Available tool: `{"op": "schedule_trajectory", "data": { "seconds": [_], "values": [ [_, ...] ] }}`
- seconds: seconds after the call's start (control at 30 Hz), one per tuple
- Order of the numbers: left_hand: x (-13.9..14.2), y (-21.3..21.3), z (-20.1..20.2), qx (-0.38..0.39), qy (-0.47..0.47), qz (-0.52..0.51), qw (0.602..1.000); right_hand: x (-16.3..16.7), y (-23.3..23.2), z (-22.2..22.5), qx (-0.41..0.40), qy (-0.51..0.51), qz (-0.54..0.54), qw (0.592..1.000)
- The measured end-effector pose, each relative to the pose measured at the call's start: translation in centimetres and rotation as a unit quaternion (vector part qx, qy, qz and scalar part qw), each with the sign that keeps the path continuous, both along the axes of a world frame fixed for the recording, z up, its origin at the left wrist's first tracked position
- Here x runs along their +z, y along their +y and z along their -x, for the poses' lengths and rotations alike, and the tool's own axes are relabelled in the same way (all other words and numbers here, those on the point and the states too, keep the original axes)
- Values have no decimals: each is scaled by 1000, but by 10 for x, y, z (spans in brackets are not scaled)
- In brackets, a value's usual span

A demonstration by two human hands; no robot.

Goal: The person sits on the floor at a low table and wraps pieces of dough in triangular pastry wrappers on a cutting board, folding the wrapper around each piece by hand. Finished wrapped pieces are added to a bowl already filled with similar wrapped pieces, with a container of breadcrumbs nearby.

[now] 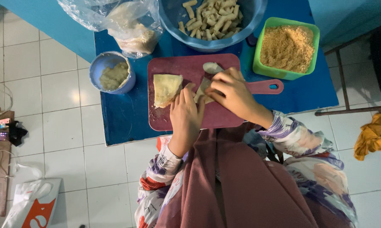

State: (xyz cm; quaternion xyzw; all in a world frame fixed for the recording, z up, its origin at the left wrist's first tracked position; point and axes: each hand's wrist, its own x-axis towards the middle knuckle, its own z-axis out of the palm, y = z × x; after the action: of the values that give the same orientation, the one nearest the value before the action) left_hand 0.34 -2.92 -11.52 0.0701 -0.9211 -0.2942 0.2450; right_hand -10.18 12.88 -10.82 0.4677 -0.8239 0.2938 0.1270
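Wrapper (203, 90) lying mid-board on the cutting board (173, 67), pinched at 3 o'clock by right hand (232, 90), pressed at 6 o'clock by left hand (185, 113), fingers flat; long axis running 1-to-7.

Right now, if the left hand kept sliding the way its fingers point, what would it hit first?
The left hand points up the cutting board. It would probably meet first the pale wrapper already at its fingertips, then the blue bowl of rolls, though depth is unclear.
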Motion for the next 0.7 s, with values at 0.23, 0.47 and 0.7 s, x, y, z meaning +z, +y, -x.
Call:
{"op": "schedule_trajectory", "data": {
  "seconds": [0.23, 0.47, 0.7],
  "values": [
    [3, 0, -2, -37, 21, -47, 998, 14, 14, -6, -81, 16, -43, 996],
    [11, 0, -3, -70, 37, -34, 996, 14, 11, -8, -66, -35, -62, 995],
    [12, 2, -3, -60, 68, 14, 996, 22, 4, -9, -44, -133, -5, 990]
  ]
}}
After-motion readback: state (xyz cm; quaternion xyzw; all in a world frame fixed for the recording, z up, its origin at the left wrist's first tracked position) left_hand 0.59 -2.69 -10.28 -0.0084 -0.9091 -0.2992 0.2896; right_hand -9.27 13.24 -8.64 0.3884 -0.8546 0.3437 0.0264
